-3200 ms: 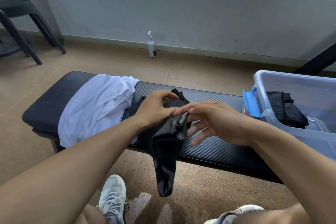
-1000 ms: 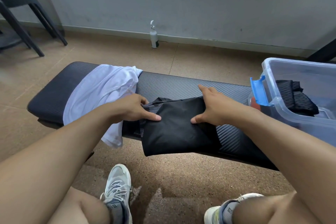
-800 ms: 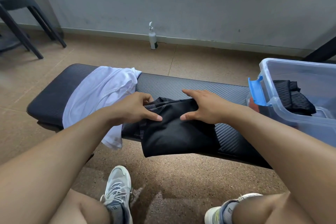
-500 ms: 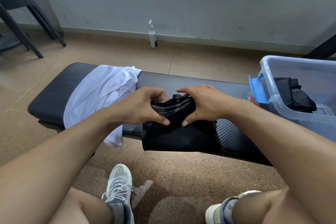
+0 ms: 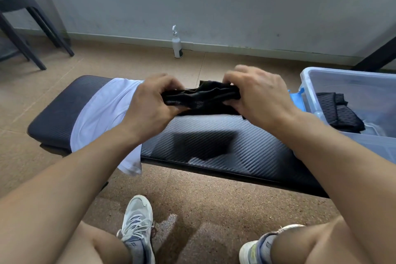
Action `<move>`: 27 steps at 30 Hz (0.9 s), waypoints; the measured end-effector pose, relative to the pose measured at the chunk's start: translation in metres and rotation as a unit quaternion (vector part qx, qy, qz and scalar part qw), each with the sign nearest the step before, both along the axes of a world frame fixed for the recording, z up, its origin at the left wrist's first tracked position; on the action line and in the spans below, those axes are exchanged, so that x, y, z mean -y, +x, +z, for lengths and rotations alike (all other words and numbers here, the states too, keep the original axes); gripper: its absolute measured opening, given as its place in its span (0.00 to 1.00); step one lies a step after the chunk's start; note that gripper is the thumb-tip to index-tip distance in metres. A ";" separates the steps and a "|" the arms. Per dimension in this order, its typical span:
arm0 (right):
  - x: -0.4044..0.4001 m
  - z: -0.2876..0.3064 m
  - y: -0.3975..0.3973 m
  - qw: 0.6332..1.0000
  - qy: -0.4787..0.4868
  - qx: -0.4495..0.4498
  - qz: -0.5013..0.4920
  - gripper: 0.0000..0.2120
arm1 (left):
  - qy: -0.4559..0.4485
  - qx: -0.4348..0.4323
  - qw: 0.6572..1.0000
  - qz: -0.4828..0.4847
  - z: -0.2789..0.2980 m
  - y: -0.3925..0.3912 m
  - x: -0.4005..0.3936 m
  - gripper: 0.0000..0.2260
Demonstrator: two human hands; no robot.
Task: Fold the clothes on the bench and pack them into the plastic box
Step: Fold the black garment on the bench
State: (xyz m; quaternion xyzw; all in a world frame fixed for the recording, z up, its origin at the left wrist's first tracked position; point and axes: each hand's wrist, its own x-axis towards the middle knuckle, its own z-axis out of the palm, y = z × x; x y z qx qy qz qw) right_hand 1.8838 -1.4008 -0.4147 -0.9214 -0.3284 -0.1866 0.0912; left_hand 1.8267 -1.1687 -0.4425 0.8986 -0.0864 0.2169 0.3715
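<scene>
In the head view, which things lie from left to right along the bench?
White shirt → left hand → black garment → right hand → blue latch → plastic box.

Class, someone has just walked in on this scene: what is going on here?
A person sits at a padded bench, folding clothes. Both the left hand and the right hand grip a folded black garment, held up above the bench. A white garment lies unfolded on the bench to the left. The plastic box on the right already holds another dark folded garment.
</scene>
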 end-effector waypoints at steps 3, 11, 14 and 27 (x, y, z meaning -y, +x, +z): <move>0.001 -0.002 0.002 0.997 0.016 0.076 0.024 0.05 | 0.075 0.034 0.997 0.003 -0.006 0.004 -0.001 0.14; -0.001 -0.034 -0.022 0.921 -0.247 -0.290 0.082 0.12 | 0.174 -0.306 0.930 -0.106 -0.043 0.000 -0.001 0.20; 0.005 -0.028 -0.022 0.926 -0.221 -0.301 0.057 0.12 | 0.140 -0.326 0.930 -0.093 -0.037 0.001 -0.003 0.18; 0.029 -0.040 0.005 0.889 -0.041 -0.449 -0.074 0.19 | -0.040 -0.417 0.908 -0.023 -0.038 0.007 -0.011 0.13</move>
